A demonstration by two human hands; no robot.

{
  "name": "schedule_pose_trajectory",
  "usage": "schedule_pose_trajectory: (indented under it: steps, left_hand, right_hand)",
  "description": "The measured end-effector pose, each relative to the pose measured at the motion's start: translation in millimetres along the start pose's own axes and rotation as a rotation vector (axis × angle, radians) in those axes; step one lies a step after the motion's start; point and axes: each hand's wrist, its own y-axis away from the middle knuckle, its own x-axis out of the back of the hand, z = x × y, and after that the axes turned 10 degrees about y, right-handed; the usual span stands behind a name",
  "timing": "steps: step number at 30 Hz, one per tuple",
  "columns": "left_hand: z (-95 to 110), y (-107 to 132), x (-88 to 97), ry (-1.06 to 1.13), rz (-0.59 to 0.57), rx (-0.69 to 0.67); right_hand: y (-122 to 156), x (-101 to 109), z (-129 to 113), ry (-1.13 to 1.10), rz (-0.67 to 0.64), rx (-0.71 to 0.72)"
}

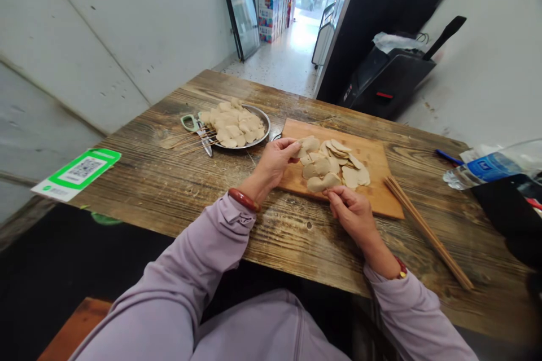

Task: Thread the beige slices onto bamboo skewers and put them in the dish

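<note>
Head view: a worn wooden table fills the middle. Beyond its far right side stands a black bin with pale plastic on top; its small markings are too blurred to read. On the table lies a wooden cutting board, bearing a loose pile of thin tan slices. Left of it, a round metal plate is heaped with similar slices, thin sticks jutting from its left side. A clear bottle with a blue label, its lettering illegible, lies at the table's right. Near the left edge is a green-and-white card printed with a QR code. Over the board's left part, the left hand pinches a slice between thumb and fingers. The right hand is closed narrowly on the near end of a skewer of slices. Bundled sticks lie beside the board; green-handled scissors touch the plate.
</note>
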Motion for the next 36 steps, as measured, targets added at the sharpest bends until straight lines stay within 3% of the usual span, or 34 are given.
schedule_pose_trajectory:
  steps: [6, 13, 36]
  left_hand:
    - [1.9, 1.5, 0.1, 0.115, -0.015, 0.119]
    - [-1.1, 2.8, -2.1, 0.025, -0.016, 0.062]
    - [-13.7, -3.9, 5.4, 0.050, 0.042, -0.068]
  right_hand:
    - [0.8, 1.0, -0.8, 0.041, 0.019, 0.040]
    - [-0.3, -0.5, -1.2, 0.053, 0.035, 0.036]
    - [0.2, -3.1, -0.1, -0.032, 0.021, 0.015]
